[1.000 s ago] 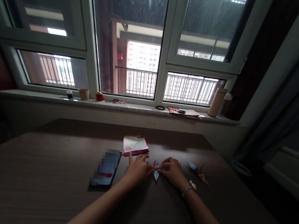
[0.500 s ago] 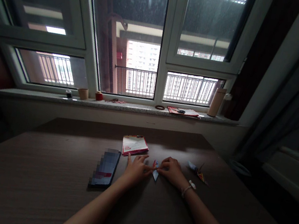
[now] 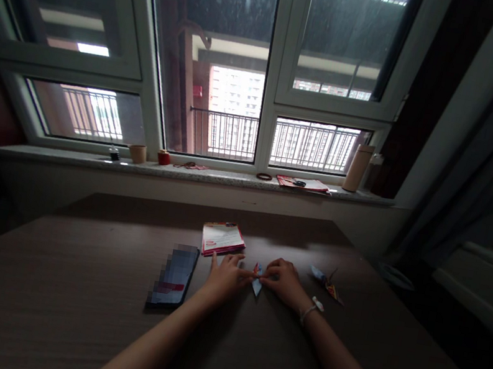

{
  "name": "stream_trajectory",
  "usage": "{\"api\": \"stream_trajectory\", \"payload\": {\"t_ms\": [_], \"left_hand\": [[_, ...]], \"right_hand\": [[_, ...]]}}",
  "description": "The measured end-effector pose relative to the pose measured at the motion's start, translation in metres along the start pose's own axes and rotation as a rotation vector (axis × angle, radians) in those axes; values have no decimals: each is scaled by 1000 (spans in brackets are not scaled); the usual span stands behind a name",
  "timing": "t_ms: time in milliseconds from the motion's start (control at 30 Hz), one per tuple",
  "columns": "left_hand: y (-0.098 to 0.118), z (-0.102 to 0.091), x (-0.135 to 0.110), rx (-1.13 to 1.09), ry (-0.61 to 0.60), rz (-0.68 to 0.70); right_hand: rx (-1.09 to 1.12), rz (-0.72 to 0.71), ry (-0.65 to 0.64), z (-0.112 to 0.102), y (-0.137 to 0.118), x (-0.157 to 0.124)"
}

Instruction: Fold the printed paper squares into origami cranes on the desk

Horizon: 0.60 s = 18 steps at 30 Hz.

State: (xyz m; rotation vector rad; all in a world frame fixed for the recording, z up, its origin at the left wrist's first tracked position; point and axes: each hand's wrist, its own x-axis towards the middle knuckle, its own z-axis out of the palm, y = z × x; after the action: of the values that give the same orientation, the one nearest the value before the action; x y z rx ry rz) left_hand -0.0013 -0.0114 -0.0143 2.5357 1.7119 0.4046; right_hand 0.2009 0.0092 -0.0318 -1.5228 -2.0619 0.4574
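Note:
A small piece of folded paper (image 3: 256,287), pale blue with a red and yellow upper part and a pointed lower end, lies on the table between my hands. My left hand (image 3: 227,277) grips its left edge with thumb and index finger, the other fingers spread toward the paper stack. From the right, my right hand (image 3: 282,277) pinches the same piece, its fingers curled; a bracelet (image 3: 311,309) circles that wrist. The exact finger contact is too small to make out. Farther right rests another folded paper figure (image 3: 327,283) with thin pointed ends, touched by neither hand.
A stack of red-edged printed paper (image 3: 222,238) sits beyond my left hand, and a phone (image 3: 174,279) lies left of it on the brown table (image 3: 46,277). The windowsill holds a paper cup (image 3: 137,154), a red spool (image 3: 163,158), scissors (image 3: 298,182) on papers and a flask (image 3: 357,168).
Almost nothing differs. Both hands stay at the folded paper, which has shifted very slightly.

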Motion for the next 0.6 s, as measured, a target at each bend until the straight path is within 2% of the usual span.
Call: {"api": "stream_trajectory", "payload": {"t_ms": [267, 600], "left_hand": [[5, 2, 0, 34, 94, 36], [0, -2, -4, 32, 28, 71]], "right_hand": [[4, 10, -7, -1, 0, 0], [8, 1, -8, 0, 2, 1]]}}
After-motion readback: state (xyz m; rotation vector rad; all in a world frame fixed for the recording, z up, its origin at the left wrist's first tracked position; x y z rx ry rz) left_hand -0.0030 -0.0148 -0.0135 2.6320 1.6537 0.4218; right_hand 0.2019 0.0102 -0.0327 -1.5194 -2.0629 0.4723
